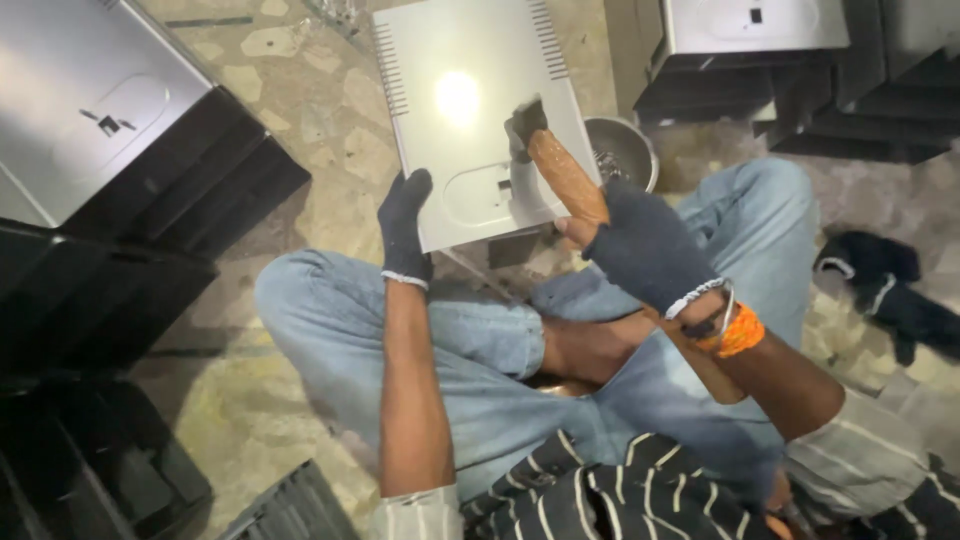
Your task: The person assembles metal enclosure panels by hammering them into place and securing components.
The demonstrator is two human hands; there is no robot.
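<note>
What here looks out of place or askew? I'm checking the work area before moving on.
A dark glove lies loose on the floor right of the person's knee, though both hands are gloved. The grey metal panel sits tilted, steadied by the left hand; the right hand holds a wooden-handled tool against it.

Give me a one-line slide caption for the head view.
Seated cross-legged, gloved left hand steadies a grey metal cover panel while gloved right hand presses a wooden-handled tool onto it.

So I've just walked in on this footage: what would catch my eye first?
A pale metal panel shines at top centre with a bright glare spot, propped on the lap of a seated person in jeans. The gloved left hand steadies its lower edge, while the gloved right hand presses a wooden-handled hammer against its face. Similar panels on black housings stand at left.
</note>
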